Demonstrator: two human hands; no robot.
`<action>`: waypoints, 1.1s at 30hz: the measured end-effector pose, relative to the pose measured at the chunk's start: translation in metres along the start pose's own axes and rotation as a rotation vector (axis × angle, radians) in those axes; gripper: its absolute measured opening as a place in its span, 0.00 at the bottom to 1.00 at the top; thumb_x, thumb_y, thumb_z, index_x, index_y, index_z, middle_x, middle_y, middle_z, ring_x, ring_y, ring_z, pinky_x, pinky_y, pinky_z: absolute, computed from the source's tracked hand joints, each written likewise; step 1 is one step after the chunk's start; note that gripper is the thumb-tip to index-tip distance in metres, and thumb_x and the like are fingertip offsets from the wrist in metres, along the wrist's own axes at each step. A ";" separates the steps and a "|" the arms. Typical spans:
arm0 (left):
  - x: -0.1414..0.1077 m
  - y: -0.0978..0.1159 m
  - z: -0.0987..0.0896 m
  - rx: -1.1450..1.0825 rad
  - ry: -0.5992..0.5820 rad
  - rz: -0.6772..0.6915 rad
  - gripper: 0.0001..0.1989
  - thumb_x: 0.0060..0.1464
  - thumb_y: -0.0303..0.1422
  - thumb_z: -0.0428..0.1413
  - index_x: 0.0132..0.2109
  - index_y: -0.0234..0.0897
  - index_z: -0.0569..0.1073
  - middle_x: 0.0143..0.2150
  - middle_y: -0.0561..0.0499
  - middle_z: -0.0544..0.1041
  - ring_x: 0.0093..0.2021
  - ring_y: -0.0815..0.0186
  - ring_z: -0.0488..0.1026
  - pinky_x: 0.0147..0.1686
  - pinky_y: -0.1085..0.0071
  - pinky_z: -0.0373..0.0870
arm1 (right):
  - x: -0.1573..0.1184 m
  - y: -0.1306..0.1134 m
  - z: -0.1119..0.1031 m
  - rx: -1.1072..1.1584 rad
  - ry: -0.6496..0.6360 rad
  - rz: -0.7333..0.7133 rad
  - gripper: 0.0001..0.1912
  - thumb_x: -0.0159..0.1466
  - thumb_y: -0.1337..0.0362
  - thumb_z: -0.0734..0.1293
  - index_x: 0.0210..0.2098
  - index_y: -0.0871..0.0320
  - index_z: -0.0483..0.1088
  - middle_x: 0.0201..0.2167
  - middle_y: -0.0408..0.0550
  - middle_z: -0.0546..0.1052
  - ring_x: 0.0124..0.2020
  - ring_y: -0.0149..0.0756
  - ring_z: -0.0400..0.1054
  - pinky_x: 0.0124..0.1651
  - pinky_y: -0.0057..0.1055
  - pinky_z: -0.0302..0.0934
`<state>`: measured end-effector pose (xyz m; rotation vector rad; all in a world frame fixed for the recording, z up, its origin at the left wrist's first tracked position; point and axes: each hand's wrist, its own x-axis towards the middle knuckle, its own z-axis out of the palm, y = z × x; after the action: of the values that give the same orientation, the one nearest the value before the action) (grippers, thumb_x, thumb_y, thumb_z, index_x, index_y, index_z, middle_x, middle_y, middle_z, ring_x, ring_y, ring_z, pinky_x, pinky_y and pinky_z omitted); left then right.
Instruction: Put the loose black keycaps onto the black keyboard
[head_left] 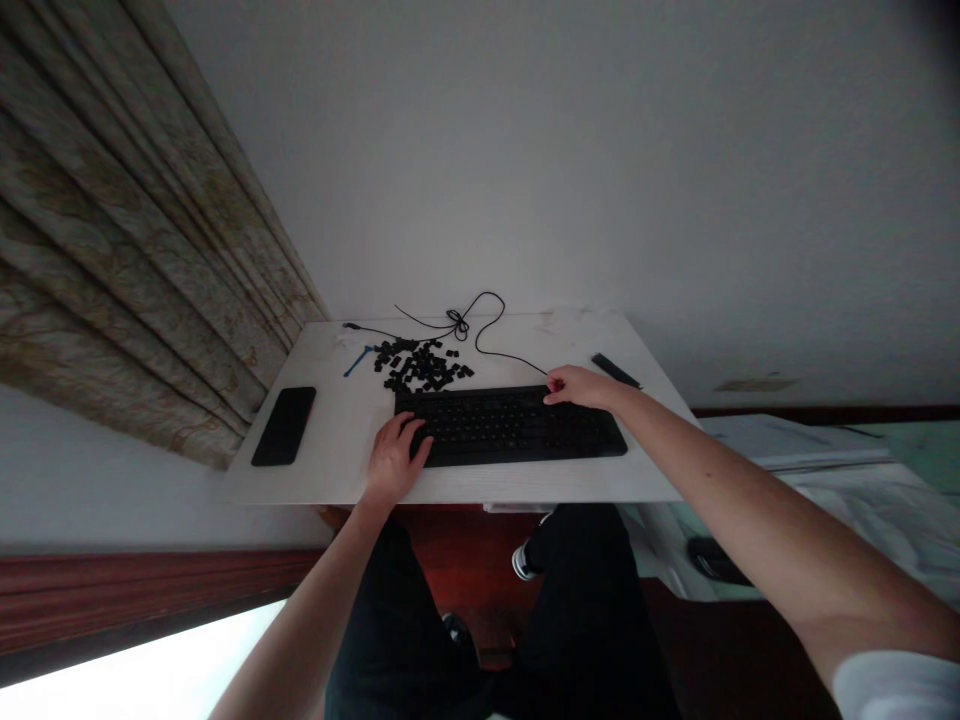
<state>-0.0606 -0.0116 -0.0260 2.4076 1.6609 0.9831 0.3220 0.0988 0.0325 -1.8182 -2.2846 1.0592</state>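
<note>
A black keyboard lies lengthwise near the table's front edge, and many of its keycaps appear to be off. My left hand holds its left end, fingers over the top and thumb by the front edge. At the back edge, right of centre, my right hand is closed in a pinch. Whatever sits between those fingertips is too small to make out. Behind the keyboard, loose black keycaps lie in a scattered pile. A thin blue tool rests just left of the pile.
The keyboard's cable, tied in a bundle, runs along the back of the white table. A black phone lies on the left. A narrow black bar is at the back right. Wall behind, curtain at left.
</note>
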 end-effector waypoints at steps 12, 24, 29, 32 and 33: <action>0.000 0.001 -0.001 0.007 -0.012 0.000 0.15 0.62 0.39 0.52 0.54 0.41 0.71 0.55 0.43 0.71 0.57 0.54 0.69 0.57 0.54 0.68 | -0.005 0.009 -0.005 0.275 -0.068 0.052 0.15 0.56 0.52 0.70 0.31 0.58 0.68 0.28 0.47 0.72 0.28 0.32 0.64 0.32 0.30 0.58; 0.000 0.001 -0.001 -0.006 -0.007 -0.005 0.15 0.62 0.39 0.52 0.54 0.41 0.71 0.55 0.43 0.71 0.57 0.54 0.69 0.57 0.54 0.68 | -0.006 0.013 -0.008 0.347 -0.105 0.026 0.14 0.57 0.56 0.70 0.39 0.58 0.75 0.34 0.49 0.75 0.32 0.33 0.65 0.34 0.29 0.60; 0.001 0.000 -0.001 -0.009 -0.003 0.007 0.15 0.62 0.39 0.52 0.53 0.40 0.71 0.54 0.42 0.71 0.56 0.54 0.69 0.57 0.53 0.68 | -0.008 0.010 -0.007 0.197 -0.104 -0.047 0.15 0.54 0.58 0.72 0.40 0.57 0.77 0.28 0.44 0.72 0.30 0.33 0.64 0.33 0.29 0.57; 0.001 0.000 0.000 -0.004 -0.004 0.007 0.15 0.62 0.39 0.52 0.53 0.40 0.71 0.54 0.42 0.71 0.56 0.54 0.69 0.57 0.53 0.68 | -0.009 0.009 -0.001 0.137 -0.052 -0.057 0.15 0.53 0.58 0.73 0.38 0.58 0.78 0.27 0.43 0.72 0.29 0.33 0.64 0.33 0.29 0.56; 0.001 0.000 0.000 -0.001 -0.006 0.004 0.15 0.62 0.38 0.52 0.53 0.40 0.71 0.54 0.42 0.71 0.56 0.54 0.69 0.57 0.53 0.68 | -0.010 0.009 0.001 0.131 -0.028 -0.054 0.14 0.53 0.58 0.73 0.38 0.58 0.78 0.27 0.43 0.72 0.29 0.33 0.64 0.33 0.29 0.56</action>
<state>-0.0608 -0.0109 -0.0254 2.4121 1.6536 0.9754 0.3326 0.0907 0.0308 -1.6934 -2.2079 1.2023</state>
